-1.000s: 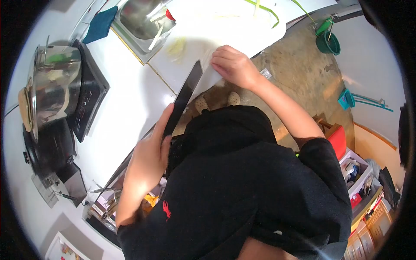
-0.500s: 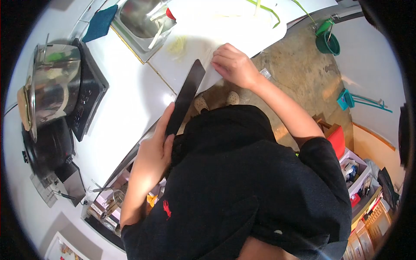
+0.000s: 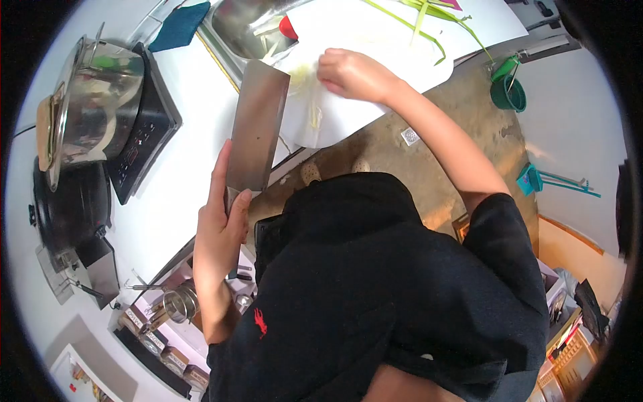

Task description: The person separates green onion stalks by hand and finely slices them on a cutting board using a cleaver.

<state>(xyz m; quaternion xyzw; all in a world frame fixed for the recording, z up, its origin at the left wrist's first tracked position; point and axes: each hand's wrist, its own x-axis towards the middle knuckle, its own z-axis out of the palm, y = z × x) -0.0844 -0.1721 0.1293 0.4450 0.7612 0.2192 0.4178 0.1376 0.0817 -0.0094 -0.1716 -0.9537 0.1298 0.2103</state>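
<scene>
My left hand (image 3: 224, 211) is wrapped around the handle of a cleaver (image 3: 258, 127), whose broad flat face is turned up toward me. The blade points away, above the counter and beside the white cutting board (image 3: 375, 110). Over the board, my right hand (image 3: 348, 74) has its fingers curled; whatever they may hold is hidden. Pale yellowish shreds (image 3: 300, 78) lie on the board to the left of that hand. A thin pale strip (image 3: 315, 119) is near the board's closer edge. Long green stalks (image 3: 420, 27) rest across the far right side.
A metal sink (image 3: 234, 30) with a red object (image 3: 288, 28) and pale scraps is at the far left. A blue cloth (image 3: 179, 27) lies beside it. A steel pot (image 3: 107, 100) stands on a black cooktop (image 3: 151, 134). A green bucket (image 3: 508, 94) is on the floor.
My left hand has rotated the cleaver from nearly edge-on to flat-side up and shifted it left. My right hand has moved slightly farther away over the board. The whole view has shifted a little.
</scene>
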